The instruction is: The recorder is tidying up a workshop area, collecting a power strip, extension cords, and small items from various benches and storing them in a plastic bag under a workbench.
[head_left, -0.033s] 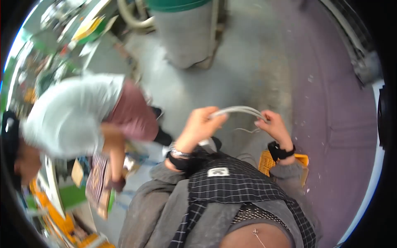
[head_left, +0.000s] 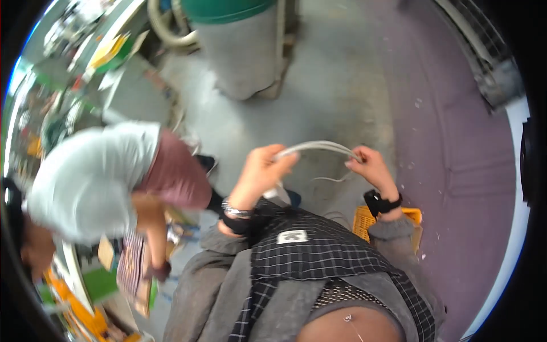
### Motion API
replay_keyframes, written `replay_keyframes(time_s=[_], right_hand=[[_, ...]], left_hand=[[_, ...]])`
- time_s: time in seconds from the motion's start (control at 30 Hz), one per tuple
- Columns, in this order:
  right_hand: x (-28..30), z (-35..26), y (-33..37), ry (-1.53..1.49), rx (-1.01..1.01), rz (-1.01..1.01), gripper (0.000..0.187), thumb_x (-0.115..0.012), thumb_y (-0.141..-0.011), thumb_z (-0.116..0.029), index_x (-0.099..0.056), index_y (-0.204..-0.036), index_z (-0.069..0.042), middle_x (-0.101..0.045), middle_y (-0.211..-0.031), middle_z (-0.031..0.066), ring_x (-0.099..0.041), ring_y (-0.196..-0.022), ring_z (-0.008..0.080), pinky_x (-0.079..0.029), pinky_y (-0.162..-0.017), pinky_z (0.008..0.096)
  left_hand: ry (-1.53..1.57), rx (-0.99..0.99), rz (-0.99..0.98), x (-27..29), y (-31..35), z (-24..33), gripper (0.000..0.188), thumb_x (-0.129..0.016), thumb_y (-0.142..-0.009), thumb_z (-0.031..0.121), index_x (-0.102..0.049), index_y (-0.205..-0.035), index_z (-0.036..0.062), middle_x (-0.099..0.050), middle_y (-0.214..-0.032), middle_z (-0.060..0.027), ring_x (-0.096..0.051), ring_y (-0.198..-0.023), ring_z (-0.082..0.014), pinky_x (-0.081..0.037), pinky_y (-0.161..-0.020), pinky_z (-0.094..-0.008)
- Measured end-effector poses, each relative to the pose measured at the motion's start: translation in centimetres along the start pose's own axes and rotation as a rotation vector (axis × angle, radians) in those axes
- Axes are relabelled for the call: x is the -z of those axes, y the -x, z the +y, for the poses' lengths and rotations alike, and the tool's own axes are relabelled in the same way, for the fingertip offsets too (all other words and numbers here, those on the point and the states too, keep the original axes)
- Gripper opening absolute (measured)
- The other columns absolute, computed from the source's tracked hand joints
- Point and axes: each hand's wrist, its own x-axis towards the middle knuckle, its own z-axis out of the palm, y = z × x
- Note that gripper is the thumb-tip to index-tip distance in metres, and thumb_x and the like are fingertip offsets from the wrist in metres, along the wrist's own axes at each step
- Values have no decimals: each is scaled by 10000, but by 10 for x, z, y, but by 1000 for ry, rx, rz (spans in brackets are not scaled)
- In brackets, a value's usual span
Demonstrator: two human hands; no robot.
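A looped whitish cable [head_left: 322,145], with at least two strands side by side, arches between my hands in front of my apron. My left hand [head_left: 261,175] is closed around one side of the loop, thumb stretched along it. My right hand [head_left: 373,170] pinches the other side between thumb and fingers. A thin loose end [head_left: 337,179] dangles below the arch, near the right hand. What the cable connects to cannot be seen.
A co-worker [head_left: 91,179] bends over at the left, beside cluttered shelving. A grey bin [head_left: 242,57] with a green top stands ahead. A yellow basket [head_left: 363,222] sits by my right forearm, next to a purple-covered surface [head_left: 450,188].
The whole view has shifted slightly, so most things sit a little further left. Both hands keep their hold on the cable, which stays arched.
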Motion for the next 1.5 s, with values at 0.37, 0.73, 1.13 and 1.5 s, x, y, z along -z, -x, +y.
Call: replay_keyframes(time_s=[0.37, 0.73, 1.13, 1.5], right_hand=[[117, 32, -146, -104, -15, 212, 205, -692, -737, -143, -564, -832, -15, -479, -634, -46, -428, -596, 59, -378, -548, 236], [249, 86, -272, -108, 26, 412, 242, -608, -849, -240, -566, -827, -2, -464, -621, -34, -414, -561, 61, -355, -501, 228], [318, 51, -448, -1093, -54, 22, 249, -467, -951, -281, -515, -852, -57, -414, -632, -24, -372, -495, 54, -321, -438, 197], [390, 45, -646, -1363, 45, -30, 269, -420, -955, -190, -530, -1058, 33, -615, -965, 173, -597, -1001, 330, -484, -899, 458]], left_hand=[[-61, -184, -76, 2, -225, 61, 270, -592, -883, 273, -624, -750, 40, -577, -630, 13, -449, -539, -47, -342, -486, -202], [420, 144, -151, -63, -389, 129, 406, -411, -951, 330, -536, -694, 42, -562, -625, -73, -467, -563, -95, -244, -363, -184], [1104, 77, -279, -119, -565, 152, 282, -432, -953, 309, -474, -804, 73, -536, -758, -97, -513, -744, -157, -301, -356, -174], [506, 137, -215, -131, -772, 179, 301, -408, -938, 304, -562, -822, 72, -636, -1048, -149, -470, -628, -55, -262, -381, -167]])
